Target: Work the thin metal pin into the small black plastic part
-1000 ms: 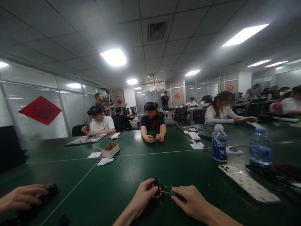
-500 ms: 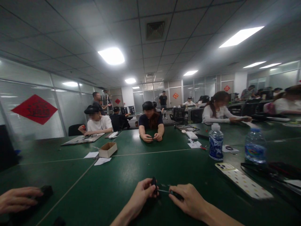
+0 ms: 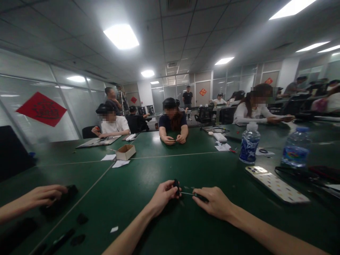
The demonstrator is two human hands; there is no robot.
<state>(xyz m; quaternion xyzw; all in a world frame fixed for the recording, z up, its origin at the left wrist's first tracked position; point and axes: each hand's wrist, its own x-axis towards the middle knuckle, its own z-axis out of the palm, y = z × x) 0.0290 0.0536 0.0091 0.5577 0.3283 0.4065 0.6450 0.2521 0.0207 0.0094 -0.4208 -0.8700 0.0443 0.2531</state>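
Above the green table, my left hand (image 3: pixel 165 195) is closed on a small black part (image 3: pixel 176 187), pinched upright between thumb and fingers. My right hand (image 3: pixel 212 202) wraps around the dark handle of a screwdriver (image 3: pixel 199 197). Its thin metal shaft points left, and the tip reaches the black part; whether it sits in a screw is too small to tell. Fingers hide much of the black part, so its exact kind does not show.
A phone in a spotted case (image 3: pixel 277 184) and two water bottles (image 3: pixel 249 143) stand or lie to the right. Leftward are black pieces (image 3: pixel 78 240), a white scrap (image 3: pixel 114 229), another person's hand (image 3: pixel 50 194) and a small cardboard box (image 3: pixel 126 152). People sit opposite.
The view has tilted down, so the table and hands appear higher and black pieces at lower left have come into sight. Both hands keep their holds, with the screwdriver still against the black part.
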